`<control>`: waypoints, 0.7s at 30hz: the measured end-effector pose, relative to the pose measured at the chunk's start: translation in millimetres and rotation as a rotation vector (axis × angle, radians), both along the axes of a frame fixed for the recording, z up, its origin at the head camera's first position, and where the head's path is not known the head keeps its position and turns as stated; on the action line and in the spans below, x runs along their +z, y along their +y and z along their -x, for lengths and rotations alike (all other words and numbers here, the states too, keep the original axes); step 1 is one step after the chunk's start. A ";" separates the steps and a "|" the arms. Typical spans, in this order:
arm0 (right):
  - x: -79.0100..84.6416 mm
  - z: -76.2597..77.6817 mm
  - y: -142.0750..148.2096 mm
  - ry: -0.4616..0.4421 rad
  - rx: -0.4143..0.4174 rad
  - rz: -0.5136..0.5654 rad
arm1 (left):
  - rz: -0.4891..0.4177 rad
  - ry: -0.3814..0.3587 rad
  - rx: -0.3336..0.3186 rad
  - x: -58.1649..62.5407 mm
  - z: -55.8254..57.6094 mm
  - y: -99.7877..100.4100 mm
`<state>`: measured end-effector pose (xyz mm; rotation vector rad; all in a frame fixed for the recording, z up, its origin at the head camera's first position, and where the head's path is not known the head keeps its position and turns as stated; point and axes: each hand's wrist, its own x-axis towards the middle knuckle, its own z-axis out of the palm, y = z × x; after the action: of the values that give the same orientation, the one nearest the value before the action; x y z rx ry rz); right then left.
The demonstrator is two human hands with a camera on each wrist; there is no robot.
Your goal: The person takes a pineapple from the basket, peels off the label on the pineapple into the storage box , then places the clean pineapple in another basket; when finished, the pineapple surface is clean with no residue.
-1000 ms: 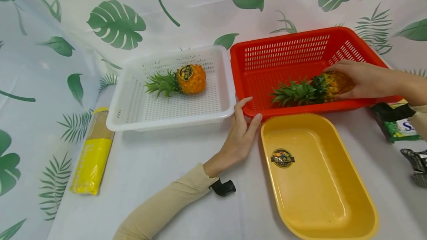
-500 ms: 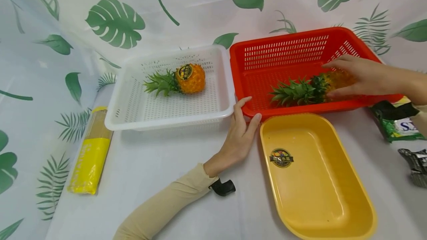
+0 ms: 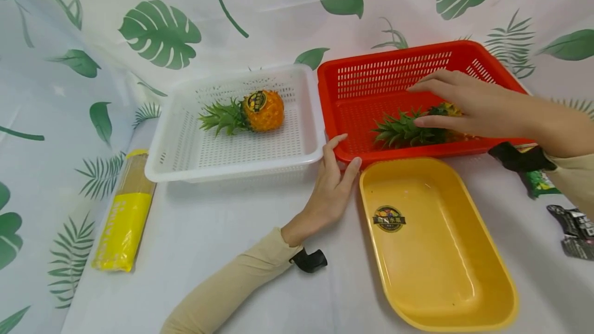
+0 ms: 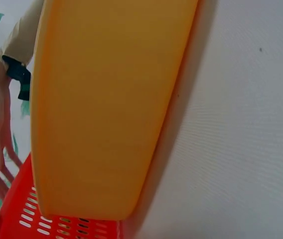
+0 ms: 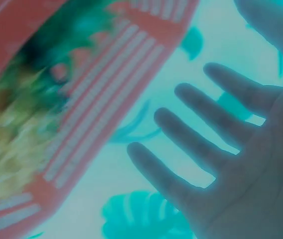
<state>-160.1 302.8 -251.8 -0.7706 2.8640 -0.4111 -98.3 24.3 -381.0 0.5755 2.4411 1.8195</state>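
My right hand (image 3: 478, 104) hovers over the red basket (image 3: 394, 151), its fingers spread and nothing held, as the right wrist view confirms. Below it a pineapple (image 3: 403, 130) lies on its side in that basket, green crown to the left; the hand partly hides its yellow body. The right wrist view shows this pineapple (image 5: 19, 134) blurred, near the slotted basket wall. With thumb and straight fingers, my left hand (image 3: 327, 195) touches the red basket's near left corner. A second pineapple (image 3: 264, 111), orange with a black label, lies in the white basket (image 3: 236, 170) to the left.
In front of the red basket stands a yellow tub (image 3: 427, 251) with a round sticker. At the left lies a yellow pasta packet (image 3: 122, 226). A green packet (image 3: 540, 183) and a black-and-silver packet (image 3: 575, 228) lie at the right. A leaf-patterned cloth (image 3: 278, 9) hangs behind.
My right hand has let go of the pineapple in the red basket, lifted and moved left above it. The pineapple stays in place. My left hand keeps its place at the corner.
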 end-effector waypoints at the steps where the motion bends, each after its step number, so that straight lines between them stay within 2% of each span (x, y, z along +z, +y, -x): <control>1: 2.3 -1.3 -7.4 0.010 0.013 -0.004 | -0.005 -0.004 -0.009 1.0 -0.5 -0.8; 4: 8.3 -6.4 -29.4 0.056 0.070 -0.001 | -0.020 -0.034 -0.052 5.5 -4.1 -5.0; 7: 13.2 -11.9 -49.4 0.080 0.122 0.016 | -0.020 -0.108 -0.113 12.4 -11.8 -13.1; 10: 15.0 -14.8 -66.2 0.073 0.153 0.031 | 0.030 -0.175 -0.147 21.0 -22.4 -29.3; 12: 15.3 -15.6 -75.9 0.064 0.171 0.038 | 0.065 -0.169 -0.159 26.5 -29.1 -45.8; 14: 15.0 -15.2 -84.0 0.060 0.189 0.043 | 0.107 -0.095 -0.135 31.1 -34.1 -67.0; 17: 15.3 -14.8 -92.1 0.057 0.208 0.052 | 0.120 0.111 -0.052 36.7 -34.4 -104.5; 21: 15.0 -14.3 -96.7 0.048 0.220 0.070 | 0.148 0.451 0.154 42.9 -22.9 -160.7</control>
<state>-145.8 206.1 -236.9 -1.1084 2.7788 -0.4705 -75.5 -136.4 -338.2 0.8933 2.9526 1.6874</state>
